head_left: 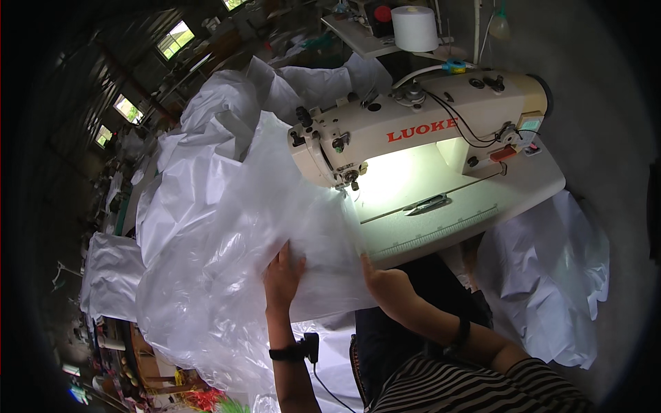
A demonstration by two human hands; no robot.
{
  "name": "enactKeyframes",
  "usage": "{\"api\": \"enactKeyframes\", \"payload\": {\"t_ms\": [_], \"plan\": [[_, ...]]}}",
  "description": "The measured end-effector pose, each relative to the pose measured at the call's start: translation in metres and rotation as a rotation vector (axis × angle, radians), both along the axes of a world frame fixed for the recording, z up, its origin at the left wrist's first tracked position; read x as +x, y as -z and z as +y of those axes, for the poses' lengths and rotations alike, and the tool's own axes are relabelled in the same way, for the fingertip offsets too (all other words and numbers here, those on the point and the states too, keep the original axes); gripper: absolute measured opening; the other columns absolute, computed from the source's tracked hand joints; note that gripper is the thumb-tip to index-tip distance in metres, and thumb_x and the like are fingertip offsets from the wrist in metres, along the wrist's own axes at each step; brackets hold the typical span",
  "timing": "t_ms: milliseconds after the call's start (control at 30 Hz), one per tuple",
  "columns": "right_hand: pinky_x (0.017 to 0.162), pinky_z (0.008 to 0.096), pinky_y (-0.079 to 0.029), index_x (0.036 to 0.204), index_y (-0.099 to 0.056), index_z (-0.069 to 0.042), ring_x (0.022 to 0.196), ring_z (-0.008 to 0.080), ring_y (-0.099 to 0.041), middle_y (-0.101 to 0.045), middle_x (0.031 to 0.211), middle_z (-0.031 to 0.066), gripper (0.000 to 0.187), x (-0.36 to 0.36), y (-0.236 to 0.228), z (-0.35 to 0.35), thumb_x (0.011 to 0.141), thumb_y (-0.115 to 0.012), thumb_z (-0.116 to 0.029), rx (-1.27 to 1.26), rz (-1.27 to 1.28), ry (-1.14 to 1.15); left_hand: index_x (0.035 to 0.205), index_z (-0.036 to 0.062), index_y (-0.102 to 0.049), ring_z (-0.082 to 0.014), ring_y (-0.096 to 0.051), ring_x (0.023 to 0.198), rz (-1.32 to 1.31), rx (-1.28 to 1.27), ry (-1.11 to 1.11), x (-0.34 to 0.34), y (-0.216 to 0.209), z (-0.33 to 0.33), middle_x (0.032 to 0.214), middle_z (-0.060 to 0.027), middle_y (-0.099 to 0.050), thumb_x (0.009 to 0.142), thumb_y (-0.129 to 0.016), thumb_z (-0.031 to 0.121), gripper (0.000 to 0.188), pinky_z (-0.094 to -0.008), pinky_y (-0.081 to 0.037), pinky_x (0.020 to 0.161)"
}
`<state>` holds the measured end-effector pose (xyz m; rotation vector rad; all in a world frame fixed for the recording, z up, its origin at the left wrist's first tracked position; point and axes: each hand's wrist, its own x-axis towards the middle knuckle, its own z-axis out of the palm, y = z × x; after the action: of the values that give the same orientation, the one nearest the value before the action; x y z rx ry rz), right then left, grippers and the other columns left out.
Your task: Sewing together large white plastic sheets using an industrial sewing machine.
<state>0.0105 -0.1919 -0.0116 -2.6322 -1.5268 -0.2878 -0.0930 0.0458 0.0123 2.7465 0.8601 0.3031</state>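
A large translucent white plastic sheet (227,248) spreads from the sewing machine (413,124) down over my lap, its right edge running under the needle area. My left hand (284,274) lies on the sheet with fingers stretched and thumb apart, pressing lightly into its folds. At the sheet's right edge, by the front rim of the machine bed, my right hand (379,281) grips the plastic; the sheet hides part of its fingers. The machine's lamp lights the bed, where a small pair of thread snips (428,204) rests.
A white thread cone (414,29) stands behind the machine. More white sheeting (551,275) hangs at the right, and a bunched pile (213,110) rises at the far left. Dark trousers show below the bed. A cable runs from the band (289,352) on my left wrist.
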Motion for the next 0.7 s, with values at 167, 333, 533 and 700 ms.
{"api": "enactKeyframes", "payload": {"t_ms": [167,333,533,700], "plan": [[0.039,0.0285,-0.044,0.137,-0.053,-0.002,0.044,0.0131,-0.059,-0.057,0.052,-0.0043,0.056,0.037,0.0,0.042,0.083,-0.059,-0.012,-0.057,-0.004,0.106,0.139,0.0101,-0.049,-0.04,-0.055,0.122,0.092,0.137,-0.071,0.045,0.008,0.032,0.129,-0.0214,-0.06,0.092,-0.061,0.043,0.059,-0.0516,-0.043,0.098],[0.041,0.0287,-0.045,0.137,-0.054,-0.003,0.047,0.0137,-0.062,-0.059,0.054,-0.0034,0.054,0.062,0.002,0.076,0.084,-0.058,-0.011,-0.047,0.002,0.105,0.135,0.0106,-0.055,-0.0375,-0.054,0.122,-0.037,0.134,-0.075,0.081,0.002,0.063,0.13,-0.0197,-0.06,0.093,-0.061,0.039,0.051,-0.0473,-0.036,0.107],[0.046,0.0398,-0.05,0.126,-0.057,0.002,0.053,0.0265,-0.066,-0.067,0.063,0.0079,0.042,0.077,-0.003,0.065,0.087,-0.057,-0.011,0.156,0.287,0.017,0.099,0.0079,-0.067,-0.0296,-0.067,0.082,-0.188,0.083,0.595,0.028,0.012,-0.022,0.097,-0.0108,-0.068,0.086,-0.068,0.016,0.015,-0.0399,-0.054,0.074],[0.065,0.046,-0.053,0.131,-0.052,0.001,0.07,0.0361,-0.069,-0.068,0.073,0.0182,0.044,0.083,-0.012,0.047,0.091,-0.056,-0.017,0.163,0.538,-0.012,0.092,0.01,-0.067,-0.0311,-0.066,0.078,0.421,-0.341,0.57,-0.056,0.013,-0.082,0.084,-0.008,-0.067,0.087,-0.065,0.021,0.012,-0.0406,-0.051,0.07]]}}
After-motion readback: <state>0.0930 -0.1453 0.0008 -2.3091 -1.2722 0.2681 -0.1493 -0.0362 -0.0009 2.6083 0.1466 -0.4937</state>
